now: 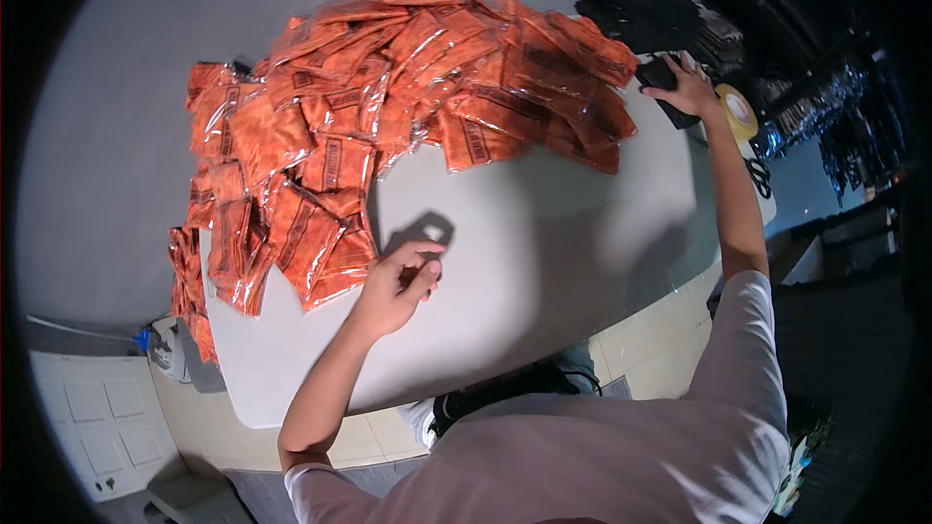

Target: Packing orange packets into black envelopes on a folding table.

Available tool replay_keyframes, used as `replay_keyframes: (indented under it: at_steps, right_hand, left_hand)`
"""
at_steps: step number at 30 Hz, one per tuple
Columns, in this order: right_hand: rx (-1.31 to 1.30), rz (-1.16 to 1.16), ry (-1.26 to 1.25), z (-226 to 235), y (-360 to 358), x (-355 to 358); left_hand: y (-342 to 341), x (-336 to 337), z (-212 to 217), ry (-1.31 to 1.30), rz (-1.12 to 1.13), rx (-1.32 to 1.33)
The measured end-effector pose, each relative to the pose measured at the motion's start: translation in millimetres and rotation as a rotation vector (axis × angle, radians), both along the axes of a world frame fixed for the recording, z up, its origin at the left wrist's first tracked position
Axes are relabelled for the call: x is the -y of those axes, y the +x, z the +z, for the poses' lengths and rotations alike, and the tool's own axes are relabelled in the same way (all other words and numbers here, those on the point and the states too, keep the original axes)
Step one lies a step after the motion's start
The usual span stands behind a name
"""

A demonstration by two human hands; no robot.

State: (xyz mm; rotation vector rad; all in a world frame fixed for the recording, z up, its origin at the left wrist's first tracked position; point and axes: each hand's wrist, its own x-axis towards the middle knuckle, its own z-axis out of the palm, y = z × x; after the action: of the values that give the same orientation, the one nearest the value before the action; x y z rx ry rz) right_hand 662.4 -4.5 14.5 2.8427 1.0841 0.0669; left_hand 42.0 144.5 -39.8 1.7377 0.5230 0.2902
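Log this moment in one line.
left hand: half-curled over white table | right hand: on black item | piled: orange plastic-wrapped packets

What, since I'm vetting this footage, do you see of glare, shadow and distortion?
Head view: glare streaks the wrapped orange packets; a shadow falls on the white table beside the left hand; the table's near edge bows; the corners go black; much of the right side is dark.
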Motion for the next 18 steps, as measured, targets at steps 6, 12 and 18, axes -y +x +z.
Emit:
replay_keyframes:
  at_steps: [6, 12, 18]
  right_hand:
    - [-0.006, -0.066, 0.093, 2, 1, -31]
    - [-0.046, 0.182, 0.209, -1, 27, -36]
    - [-0.166, 0.25, 0.239, 0, 24, -43]
  left_hand:
    - [-7, 2, 9, 0.08, 0.034, -0.03]
    - [-2, 4, 9, 0.142, 0.021, -0.039]
    - [-6, 3, 11, 0.219, -0.044, -0.053]
